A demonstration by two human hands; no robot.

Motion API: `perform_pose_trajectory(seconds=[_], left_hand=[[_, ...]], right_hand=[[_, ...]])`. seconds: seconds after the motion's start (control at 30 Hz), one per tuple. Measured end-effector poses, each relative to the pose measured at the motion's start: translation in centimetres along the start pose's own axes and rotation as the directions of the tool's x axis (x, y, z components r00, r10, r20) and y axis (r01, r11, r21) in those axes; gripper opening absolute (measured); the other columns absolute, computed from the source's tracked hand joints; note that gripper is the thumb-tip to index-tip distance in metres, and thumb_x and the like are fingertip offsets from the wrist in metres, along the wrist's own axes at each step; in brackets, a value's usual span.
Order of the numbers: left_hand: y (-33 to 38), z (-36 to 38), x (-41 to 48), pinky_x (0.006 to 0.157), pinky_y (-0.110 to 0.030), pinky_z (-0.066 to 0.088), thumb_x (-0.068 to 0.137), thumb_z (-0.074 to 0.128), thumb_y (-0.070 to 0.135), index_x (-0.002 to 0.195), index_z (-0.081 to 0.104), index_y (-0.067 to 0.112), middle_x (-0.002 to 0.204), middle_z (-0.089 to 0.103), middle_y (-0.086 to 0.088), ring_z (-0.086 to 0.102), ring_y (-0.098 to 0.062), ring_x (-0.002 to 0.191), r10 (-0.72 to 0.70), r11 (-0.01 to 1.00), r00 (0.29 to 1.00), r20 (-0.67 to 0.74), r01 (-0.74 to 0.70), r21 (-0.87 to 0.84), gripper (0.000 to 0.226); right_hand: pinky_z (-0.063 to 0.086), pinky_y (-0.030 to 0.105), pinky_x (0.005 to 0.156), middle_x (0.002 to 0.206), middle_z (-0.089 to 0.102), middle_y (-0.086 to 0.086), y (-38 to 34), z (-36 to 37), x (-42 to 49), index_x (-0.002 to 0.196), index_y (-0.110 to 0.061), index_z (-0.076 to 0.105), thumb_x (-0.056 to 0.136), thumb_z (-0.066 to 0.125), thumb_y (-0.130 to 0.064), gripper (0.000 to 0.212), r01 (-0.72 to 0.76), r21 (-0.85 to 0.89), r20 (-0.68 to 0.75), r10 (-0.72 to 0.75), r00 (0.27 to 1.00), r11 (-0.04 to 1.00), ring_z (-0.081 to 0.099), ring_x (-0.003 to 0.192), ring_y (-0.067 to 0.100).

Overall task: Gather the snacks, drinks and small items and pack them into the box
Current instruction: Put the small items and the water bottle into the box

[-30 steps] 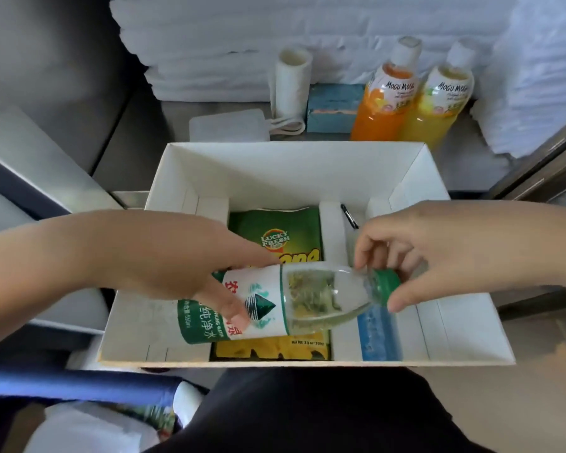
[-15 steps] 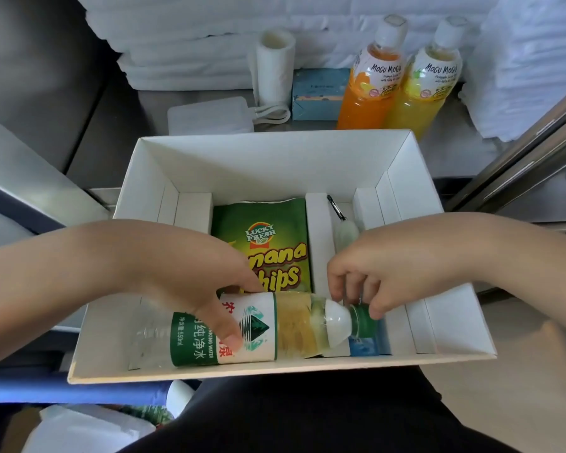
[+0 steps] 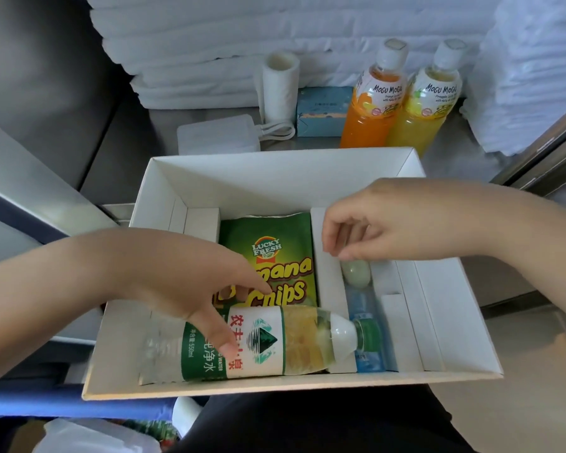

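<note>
A white cardboard box (image 3: 275, 168) sits open in front of me. A water bottle (image 3: 275, 341) with a green and white label lies on its side along the box's front wall, cap to the right. My left hand (image 3: 190, 282) holds it, thumb on the label and fingers over its far side. My right hand (image 3: 373, 223) hovers above the right slot with loosely curled fingers and holds nothing. Beneath it lie a pale egg-shaped item (image 3: 356, 273) and a small blue bottle (image 3: 366, 341). A green banana chips bag (image 3: 275, 253) lies flat in the middle compartment.
Behind the box stand an orange drink bottle (image 3: 370, 119) and a yellow drink bottle (image 3: 419, 125). Left of them are a small blue carton (image 3: 321, 116), a white paper roll (image 3: 280, 83) and a flat white charger (image 3: 216, 137). Stacked white bedding (image 3: 242, 44) lines the back.
The water bottle came down from above the box and now lies along its front wall. My right hand let go of the cap and moved up and back over the right slot.
</note>
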State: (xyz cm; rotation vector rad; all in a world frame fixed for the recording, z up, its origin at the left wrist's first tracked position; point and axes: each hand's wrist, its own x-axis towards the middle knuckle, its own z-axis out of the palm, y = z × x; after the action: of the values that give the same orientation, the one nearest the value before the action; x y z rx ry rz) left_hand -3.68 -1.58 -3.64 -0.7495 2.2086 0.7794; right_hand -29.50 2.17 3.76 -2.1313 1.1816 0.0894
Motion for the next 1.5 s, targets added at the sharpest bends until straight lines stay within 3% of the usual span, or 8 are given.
perform_pose_trajectory(seconds=[0.1,0.23,0.43,0.6,0.87,1.1,1.2,1.5], left_hand=[[0.4,-2.8,-2.4,0.079,-0.020,0.042,0.056,0.040,0.094,0.123,0.035,0.064,0.104,0.052,0.040,0.047,0.018,0.102,0.004,0.993,0.963,-0.269,-0.036,-0.114,0.073],[1.0,-7.1,-4.9,0.076,-0.012,0.041,0.075,0.035,0.076,0.109,0.047,0.059,0.102,0.055,0.035,0.047,0.021,0.096,-0.011,0.993,0.723,-0.691,-0.072,-0.091,0.039],[0.2,-8.9,-3.0,0.078,-0.018,0.041,0.092,0.051,0.037,0.117,0.060,0.031,0.110,0.057,0.013,0.051,-0.002,0.094,-0.094,0.995,0.417,-0.904,0.069,-0.072,0.027],[-0.3,-6.9,-1.4,0.093,-0.024,0.039,0.095,0.045,0.038,0.126,0.055,0.030,0.123,0.054,0.012,0.048,-0.008,0.114,-0.075,0.997,0.482,-0.873,0.062,-0.051,0.033],[-0.8,-6.3,-0.8,0.091,-0.029,0.036,0.095,0.040,0.042,0.126,0.052,0.026,0.117,0.059,0.009,0.051,-0.013,0.107,0.003,0.980,0.486,-0.874,0.172,0.099,0.037],[-0.4,-7.3,-1.1,0.078,-0.018,0.041,0.092,0.036,0.053,0.134,0.042,0.033,0.130,0.049,0.014,0.051,0.000,0.100,-0.194,0.976,0.441,-0.877,-0.008,-0.220,0.047],[-0.7,-9.0,-0.5,0.093,-0.027,0.039,0.094,0.042,0.048,0.146,0.024,0.025,0.145,0.036,0.002,0.044,-0.011,0.122,-0.336,0.926,0.408,-0.849,-0.023,-0.378,0.060],[-1.3,-13.1,2.8,0.095,-0.015,0.019,0.095,0.051,0.027,0.149,0.000,0.009,0.157,0.011,-0.006,0.021,-0.021,0.140,-0.402,0.891,0.474,-0.784,0.007,-0.453,0.077]], right_hand=[[0.053,0.025,0.077,0.086,0.066,-0.023,-0.6,-1.7,0.8,0.093,-0.037,0.062,0.085,0.061,-0.031,0.010,0.026,-0.036,-0.189,-0.033,0.981,0.999,0.062,0.081,-0.008],[0.050,0.021,0.075,0.086,0.065,-0.019,-0.9,-3.6,2.6,0.096,-0.030,0.063,0.087,0.064,-0.025,0.010,0.060,-0.025,-0.452,-0.065,0.890,0.998,0.061,0.080,-0.005],[0.050,0.025,0.073,0.092,0.062,-0.015,-0.2,-5.8,7.1,0.101,-0.024,0.060,0.087,0.062,-0.017,0.016,0.007,-0.119,-0.665,-0.085,0.742,0.993,0.060,0.080,-0.002],[0.044,0.040,0.089,0.130,0.049,0.008,1.8,-7.8,11.1,0.129,-0.011,0.047,0.090,0.055,-0.018,0.040,-0.214,-0.307,-0.610,-0.019,0.792,0.927,0.053,0.109,0.027],[0.042,0.034,0.071,0.102,0.063,0.011,2.6,-8.9,16.1,0.105,-0.007,0.059,0.095,0.048,-0.024,0.023,-0.366,-0.367,-0.647,0.049,0.761,0.855,0.056,0.092,0.029],[0.040,0.034,0.072,0.092,0.064,0.009,3.4,-8.6,16.0,0.093,-0.005,0.064,0.094,0.053,-0.023,0.021,-0.310,-0.307,-0.659,0.034,0.752,0.900,0.057,0.087,0.028],[0.039,0.033,0.070,0.089,0.064,0.010,3.4,-8.2,15.3,0.092,-0.008,0.066,0.093,0.054,-0.023,0.019,-0.288,-0.340,-0.654,-0.005,0.756,0.895,0.058,0.085,0.028],[0.043,0.039,0.072,0.080,0.060,0.012,3.5,-7.7,14.3,0.077,0.001,0.063,0.089,0.059,-0.013,0.019,-0.140,-0.344,-0.693,-0.150,0.706,0.928,0.055,0.079,0.026]])
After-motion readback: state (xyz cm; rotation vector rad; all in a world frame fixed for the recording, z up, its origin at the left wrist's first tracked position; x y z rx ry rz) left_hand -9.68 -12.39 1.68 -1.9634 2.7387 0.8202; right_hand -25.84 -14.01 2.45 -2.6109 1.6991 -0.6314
